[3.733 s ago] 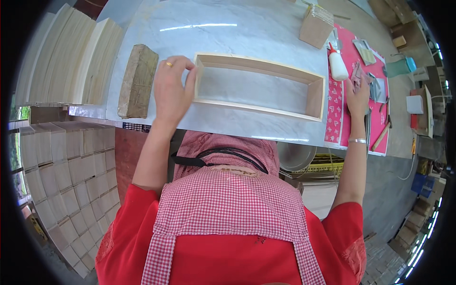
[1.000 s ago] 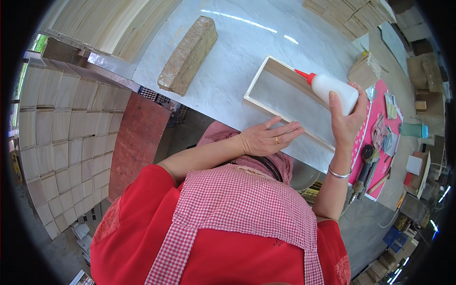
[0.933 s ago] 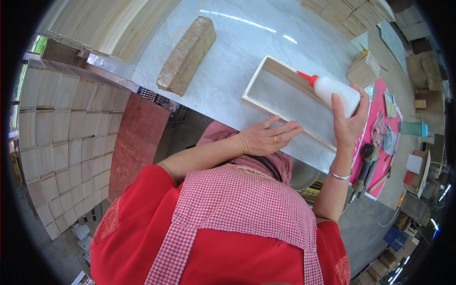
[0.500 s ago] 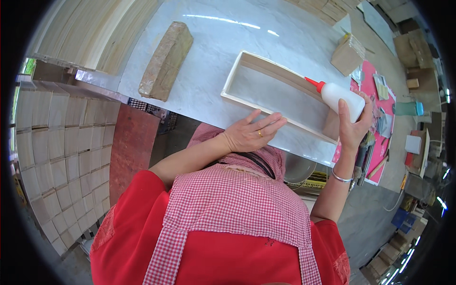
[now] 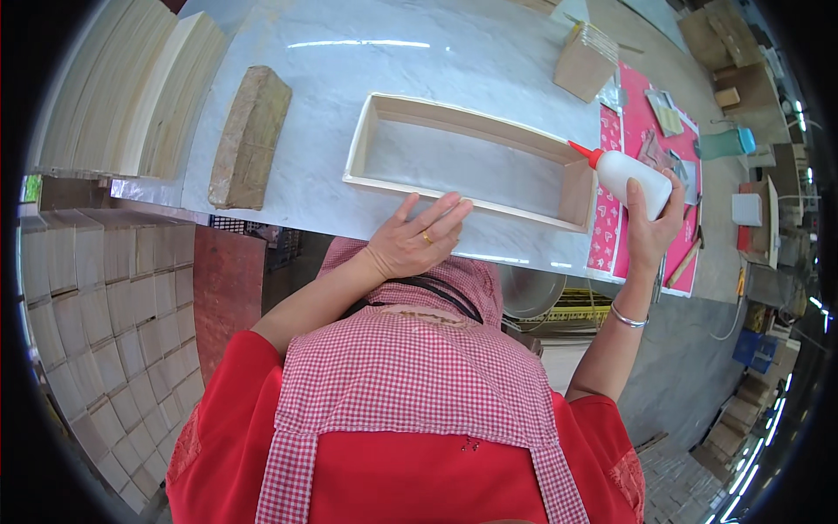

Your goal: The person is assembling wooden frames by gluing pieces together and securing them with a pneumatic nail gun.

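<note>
A thin-walled rectangular wooden frame (image 5: 471,207) lies on the table, the tabletop showing through its middle. My right hand (image 5: 650,218) grips a white squeeze bottle (image 5: 627,182) with a red cap and pointed red nozzle. The bottle is tilted, its nozzle tip at the frame's far right corner; whether the tip touches the wood I cannot tell. At the frame's near long side rests my left hand (image 5: 417,237), its fingers stretched out and the fingertips at the wooden edge, holding nothing.
A brown, tape-wrapped block (image 5: 250,140) lies to the left on the marbled table (image 5: 332,79). Wooden boards (image 5: 131,96) are stacked at the far left. Beyond the frame stands a bundle of wooden pieces (image 5: 587,63). A pink patterned mat (image 5: 642,96) with tools lies at the right.
The whole view has shifted, so the table things appear further left. Relative to the frame, the bottle in my right hand has moved right, from the far side to the far right corner.
</note>
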`<state>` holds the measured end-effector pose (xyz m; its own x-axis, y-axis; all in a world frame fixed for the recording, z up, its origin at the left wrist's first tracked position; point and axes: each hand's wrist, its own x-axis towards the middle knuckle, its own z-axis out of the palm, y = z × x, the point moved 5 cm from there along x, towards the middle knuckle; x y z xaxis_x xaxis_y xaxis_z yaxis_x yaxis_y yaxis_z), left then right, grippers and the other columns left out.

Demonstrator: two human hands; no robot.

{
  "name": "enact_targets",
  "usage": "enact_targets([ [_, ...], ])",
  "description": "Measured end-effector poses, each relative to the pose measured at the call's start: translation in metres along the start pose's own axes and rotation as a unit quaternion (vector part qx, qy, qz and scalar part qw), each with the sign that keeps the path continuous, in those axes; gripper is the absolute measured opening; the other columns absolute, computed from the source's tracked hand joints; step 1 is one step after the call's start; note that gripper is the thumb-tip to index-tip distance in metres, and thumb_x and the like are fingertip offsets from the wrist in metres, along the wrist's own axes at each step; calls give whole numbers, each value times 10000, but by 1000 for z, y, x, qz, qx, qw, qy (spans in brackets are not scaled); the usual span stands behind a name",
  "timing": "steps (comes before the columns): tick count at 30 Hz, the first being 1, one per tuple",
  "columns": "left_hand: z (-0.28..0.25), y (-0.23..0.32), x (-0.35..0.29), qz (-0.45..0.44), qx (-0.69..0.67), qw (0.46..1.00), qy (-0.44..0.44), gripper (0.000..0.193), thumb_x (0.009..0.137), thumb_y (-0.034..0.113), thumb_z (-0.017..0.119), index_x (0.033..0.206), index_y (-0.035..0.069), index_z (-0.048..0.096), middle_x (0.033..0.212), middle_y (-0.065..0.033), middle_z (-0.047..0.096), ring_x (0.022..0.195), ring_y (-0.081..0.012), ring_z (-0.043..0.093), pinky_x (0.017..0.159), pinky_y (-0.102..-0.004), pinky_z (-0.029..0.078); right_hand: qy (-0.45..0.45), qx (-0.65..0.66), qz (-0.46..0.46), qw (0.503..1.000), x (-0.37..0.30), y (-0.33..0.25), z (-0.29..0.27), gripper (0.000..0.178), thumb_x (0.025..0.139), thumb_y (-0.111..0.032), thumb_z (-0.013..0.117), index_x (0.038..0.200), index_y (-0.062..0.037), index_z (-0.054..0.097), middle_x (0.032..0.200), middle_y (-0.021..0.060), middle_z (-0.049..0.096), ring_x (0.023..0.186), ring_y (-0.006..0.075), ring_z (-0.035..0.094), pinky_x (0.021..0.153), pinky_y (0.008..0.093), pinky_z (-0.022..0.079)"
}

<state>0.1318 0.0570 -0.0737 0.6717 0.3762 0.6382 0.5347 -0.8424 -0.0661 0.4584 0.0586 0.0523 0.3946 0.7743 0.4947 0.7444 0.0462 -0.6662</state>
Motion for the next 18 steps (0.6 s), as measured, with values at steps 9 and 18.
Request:
enact_targets([
  [9,2,-1,1,-12,-4,1000,4,146,862,288,657,953,174,663,1496,-1,471,1421,-191,411,1229,-524,104,29,25,49,998,-3,23,-24,462,842,-158,806,1199,1,559,1095,105,620,973,166,604,810,300,525],
  [18,2,-2,0,-17,-3,1000,2,145,860,290,657,948,175,659,1504,2,467,1424,-181,409,1226,-520,110,33,-3,38,999,-8,28,-36,467,841,-156,805,1204,6,559,1107,111,618,985,176,606,832,315,526],
])
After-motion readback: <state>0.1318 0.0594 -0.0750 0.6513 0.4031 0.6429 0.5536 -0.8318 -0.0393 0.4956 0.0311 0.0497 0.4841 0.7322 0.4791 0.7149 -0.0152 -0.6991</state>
